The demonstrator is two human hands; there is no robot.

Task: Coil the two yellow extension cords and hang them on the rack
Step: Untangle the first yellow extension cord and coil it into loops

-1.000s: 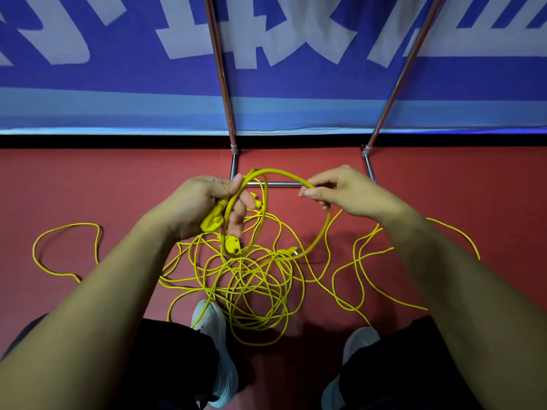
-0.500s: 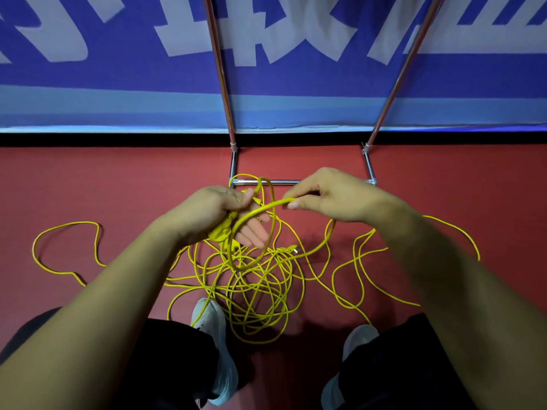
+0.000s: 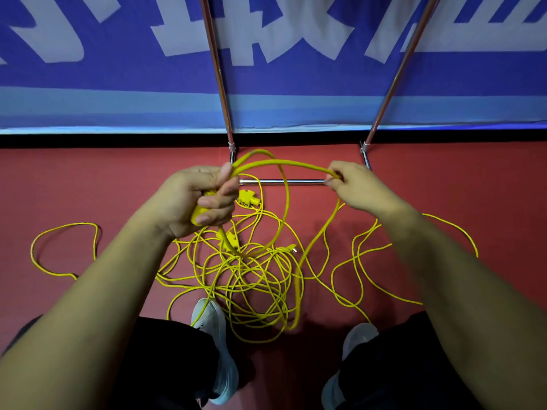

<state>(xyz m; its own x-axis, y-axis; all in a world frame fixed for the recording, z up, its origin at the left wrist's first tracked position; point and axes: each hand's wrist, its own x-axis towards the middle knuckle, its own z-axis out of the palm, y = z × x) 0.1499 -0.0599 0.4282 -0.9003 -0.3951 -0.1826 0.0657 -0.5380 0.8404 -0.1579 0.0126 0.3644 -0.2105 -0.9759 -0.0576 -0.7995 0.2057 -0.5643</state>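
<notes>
Since 0.5 s ago the right hand (image 3: 361, 187) has drawn away from the left hand (image 3: 204, 199) toward 3 o'clock. The 2 were then nearly touching and are now well apart, with a length of yellow extension cord (image 3: 284, 163) arched between them. The left hand is clenched round a yellow connector (image 3: 199, 213) and the cord gathered above it, and 1 loop already hangs from that fist toward 5 o'clock. The right hand pinches the cord between thumb and fingertips, in front of the end of the rack's base bar (image 3: 284, 181). The coming move, I judge, turns on how this span lies. Its long axis runs from 9 o'clock to 3 o'clock, and from the right-hand pinch the free run drops toward 7 o'clock. It ends in the tangled pile (image 3: 251, 279) on the red floor (image 3: 88, 179), at 6 o'clock of both hands and by the white shoes (image 3: 211, 321) (which strand there belongs to which of the 2 cords cannot be told). The right hand is nearer that slack and the left is the anchor, so the drawn length would have to swing back toward 9 o'clock into the fist. A yellow socket block (image 3: 247, 198) lies on the floor just at 3 o'clock of the left hand. The rack's uprights (image 3: 217, 69) rise at 12 o'clock, with nothing hung on the part in view. Coiling looks barely begun.
</notes>
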